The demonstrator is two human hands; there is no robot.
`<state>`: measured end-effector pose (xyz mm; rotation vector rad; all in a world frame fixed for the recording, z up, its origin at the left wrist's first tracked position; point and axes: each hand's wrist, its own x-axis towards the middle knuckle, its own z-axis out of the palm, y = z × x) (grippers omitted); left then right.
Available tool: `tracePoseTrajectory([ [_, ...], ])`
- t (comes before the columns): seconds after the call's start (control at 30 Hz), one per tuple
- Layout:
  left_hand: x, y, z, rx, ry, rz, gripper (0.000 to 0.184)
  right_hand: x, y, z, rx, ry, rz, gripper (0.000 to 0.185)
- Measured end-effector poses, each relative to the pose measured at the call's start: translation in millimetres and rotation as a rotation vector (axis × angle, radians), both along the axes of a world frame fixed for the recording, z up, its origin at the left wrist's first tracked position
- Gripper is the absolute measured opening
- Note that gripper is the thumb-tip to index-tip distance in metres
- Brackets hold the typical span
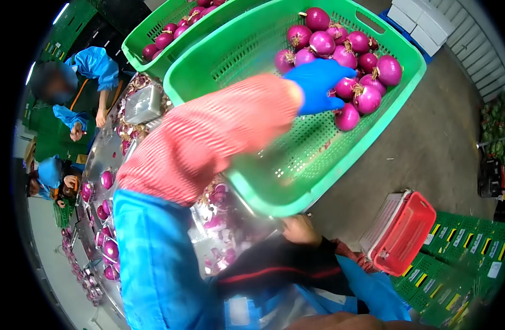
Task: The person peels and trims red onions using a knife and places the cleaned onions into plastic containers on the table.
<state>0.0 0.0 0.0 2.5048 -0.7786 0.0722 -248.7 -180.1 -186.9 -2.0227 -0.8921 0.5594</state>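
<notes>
My left hand [318, 85], in a blue glove, reaches into a large green basket [181, 82] among peeled purple onions. Its thumb and fingers are apart, touching or close to an onion [346, 88]; no firm grip shows. More onions [368, 99] are heaped at the far right end of the basket. Bare and curled, my right hand [301, 229] is at the basket's near corner, its fingers partly hidden by the rim. What it holds, if anything, cannot be made out. Motion blurs my left arm and its red checked sleeve cover.
Behind stands a second green basket [134, 47] of onions. Onions [110, 250] and skins lie on a metal table with a clear tub [142, 104]. Two people work across it. A red basket [406, 234] and green crates [467, 242] stand at right.
</notes>
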Motion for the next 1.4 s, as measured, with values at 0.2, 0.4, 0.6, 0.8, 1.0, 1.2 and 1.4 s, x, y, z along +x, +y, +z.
tracePoseTrajectory([
  [0.2,97.4,-98.9,-62.6,0.230,0.126,-0.023,0.084,22.0,-18.3,-9.0,0.041,0.051,-0.023,0.034],
  [0.4,131.0,-163.2,-152.2,0.107,0.106,0.205,0.069,15.2,-29.7,-27.2,-0.194,0.038,-0.037,0.035],
  [0.6,106.7,-122.1,-103.4,-0.006,0.131,0.147,0.079,20.9,-36.0,-5.5,0.075,0.085,-0.113,0.021],
  [0.8,42.1,-25.2,6.9,-0.842,0.696,-0.023,0.064,7.6,-35.3,17.2,0.078,-0.048,0.049,0.019],
  [1.0,-133.0,70.3,61.8,-1.297,0.818,0.080,0.079,-2.9,-11.6,77.2,0.324,-0.133,0.145,0.021],
  [1.2,-293.3,110.0,15.6,-1.461,0.743,0.244,0.076,-29.2,37.9,120.3,0.456,-0.078,0.004,0.025],
  [1.4,-391.9,107.6,-28.2,-1.609,0.780,0.430,0.080,-29.7,82.0,140.4,0.262,-0.610,0.001,0.033],
])
